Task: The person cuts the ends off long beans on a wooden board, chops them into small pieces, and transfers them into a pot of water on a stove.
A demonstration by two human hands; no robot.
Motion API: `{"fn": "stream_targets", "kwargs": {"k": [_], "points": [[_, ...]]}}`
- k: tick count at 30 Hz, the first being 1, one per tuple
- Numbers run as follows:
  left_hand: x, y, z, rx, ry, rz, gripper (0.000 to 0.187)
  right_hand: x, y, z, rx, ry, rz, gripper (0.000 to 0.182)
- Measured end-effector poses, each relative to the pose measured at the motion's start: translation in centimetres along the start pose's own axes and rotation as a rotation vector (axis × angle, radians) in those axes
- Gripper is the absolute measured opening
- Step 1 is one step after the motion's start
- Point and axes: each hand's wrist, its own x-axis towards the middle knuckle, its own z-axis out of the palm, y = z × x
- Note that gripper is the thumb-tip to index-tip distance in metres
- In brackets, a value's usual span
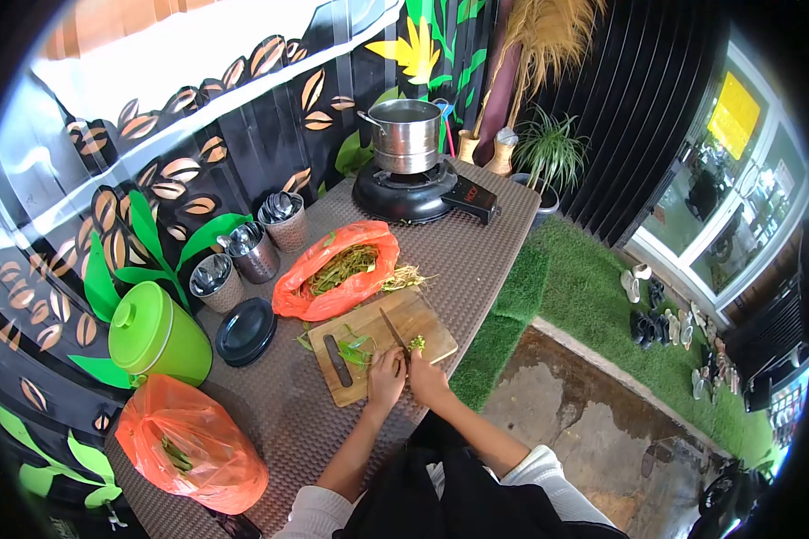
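Right now the right hand grips the knife, blade angled away, while the left hand pins greens just left of it on the cutting board.

green stems, knife, on cutting board

Leaf-painted black wall; green turf; wet concrete floor.

Knife handle buried in the right hand, greens under the left hand too small to identify (stems, perhaps), lower orange bag contents mostly veiled, shoulders cut off at bottom edge.
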Motion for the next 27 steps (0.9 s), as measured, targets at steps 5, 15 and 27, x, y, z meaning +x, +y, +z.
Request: {"fn": "stream_targets", "kwargs": {"k": [5, 15, 27], "points": [[0.1, 0.1, 0.0, -0.009, 0.025, -0.024, 0.016, -0.7, 0.7, -0.7, 0.013, 0.02, -0.125, 0.024], [-0.3, -0.5, 0.2, -0.025, 0.004, -0.089, 0.011, 0.7, 0.9, -0.2, 0.048, 0.033, -0.125, 0.03], [-0.3, 0.0, -0.4, -0.004, -0.008, -0.106, 0.011, 0.0, 0.9, 0.7, -0.024, 0.009, -0.132, 0.029]]}}
